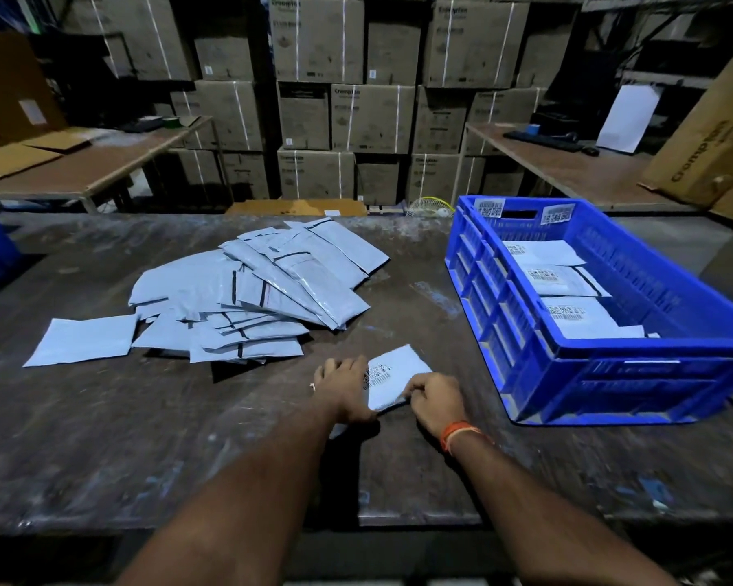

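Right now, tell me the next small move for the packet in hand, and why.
Probably lift the labelled packet and carry it right into the blue crate. The left hand and right hand grip it on the table, its label faces up, and three labelled packets lie in the crate.

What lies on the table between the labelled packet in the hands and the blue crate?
Nothing. In the head view, only bare, scuffed table top separates the labelled packet from the blue crate.
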{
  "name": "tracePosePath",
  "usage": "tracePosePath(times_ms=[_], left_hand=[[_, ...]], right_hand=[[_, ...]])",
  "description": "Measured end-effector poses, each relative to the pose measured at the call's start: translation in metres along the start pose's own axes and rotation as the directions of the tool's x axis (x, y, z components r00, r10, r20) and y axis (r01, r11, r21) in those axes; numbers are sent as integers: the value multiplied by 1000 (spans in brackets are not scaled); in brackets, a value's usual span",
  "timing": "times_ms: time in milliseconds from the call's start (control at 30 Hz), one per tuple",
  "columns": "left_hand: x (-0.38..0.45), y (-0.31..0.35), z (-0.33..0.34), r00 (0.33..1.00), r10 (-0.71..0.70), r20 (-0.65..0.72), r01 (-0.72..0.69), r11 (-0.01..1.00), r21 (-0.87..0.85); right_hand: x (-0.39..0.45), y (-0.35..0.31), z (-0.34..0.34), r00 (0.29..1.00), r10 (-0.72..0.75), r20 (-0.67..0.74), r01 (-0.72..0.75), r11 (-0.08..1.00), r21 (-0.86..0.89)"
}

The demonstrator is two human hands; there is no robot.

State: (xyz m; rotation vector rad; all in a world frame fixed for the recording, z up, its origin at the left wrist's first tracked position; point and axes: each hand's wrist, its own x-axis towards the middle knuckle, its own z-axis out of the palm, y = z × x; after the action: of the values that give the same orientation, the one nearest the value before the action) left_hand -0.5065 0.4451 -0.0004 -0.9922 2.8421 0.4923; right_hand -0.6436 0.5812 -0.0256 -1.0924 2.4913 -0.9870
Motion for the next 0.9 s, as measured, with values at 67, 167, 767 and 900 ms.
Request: tracePosePath(times_ms=[67, 167, 767, 900], left_hand=[[1, -3, -6, 996, 52, 73, -51, 999, -16], [6, -5, -7, 996, 45, 74, -33, 988, -151], [-15, 11, 12, 712, -681, -171, 606, 719, -340], [-10, 21, 3, 668, -744, 23, 590, 511, -626]], right_hand=[[3, 3, -3, 990, -12, -143, 9, 1000, -16], [10, 7, -1, 948, -159, -276, 134, 985, -106], [27, -18, 2, 972, 235, 14, -220, 927, -305], [35, -19, 2, 939, 339, 62, -342, 938, 60]])
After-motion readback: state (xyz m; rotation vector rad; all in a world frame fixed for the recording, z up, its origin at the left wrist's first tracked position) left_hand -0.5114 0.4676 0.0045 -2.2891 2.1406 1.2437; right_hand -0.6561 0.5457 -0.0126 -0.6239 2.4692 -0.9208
